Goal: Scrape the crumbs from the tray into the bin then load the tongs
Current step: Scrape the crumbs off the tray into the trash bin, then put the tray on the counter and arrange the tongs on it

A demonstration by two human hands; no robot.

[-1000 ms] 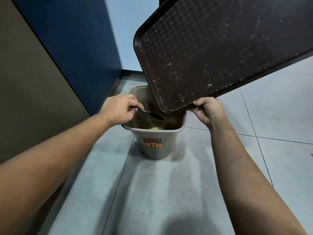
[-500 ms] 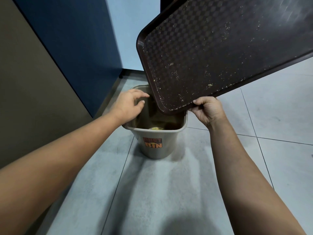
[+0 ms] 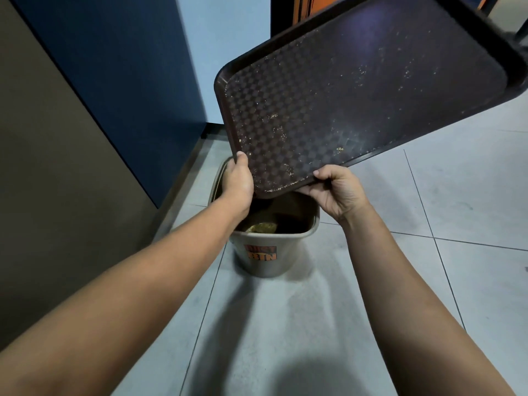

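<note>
A dark brown tray (image 3: 357, 90) with a checkered surface is held tilted, its low corner over the bin. Pale crumbs (image 3: 281, 132) are scattered across it, thickest near the low corner. My left hand (image 3: 238, 181) grips the tray's left edge at that corner. My right hand (image 3: 338, 190) grips the tray's lower edge from beneath. The beige bin (image 3: 271, 252) with an orange "BIN" label stands on the floor directly below, with some yellowish waste inside. No tongs are in view.
A dark blue wall panel (image 3: 128, 67) and a grey-brown panel (image 3: 43, 167) stand close on the left of the bin. Grey floor tiles (image 3: 457, 210) spread to the right and toward me.
My left hand held a small black utensil over the bin, let it go, then rose and took hold of the tray's left edge. The tray has tilted a little flatter.
</note>
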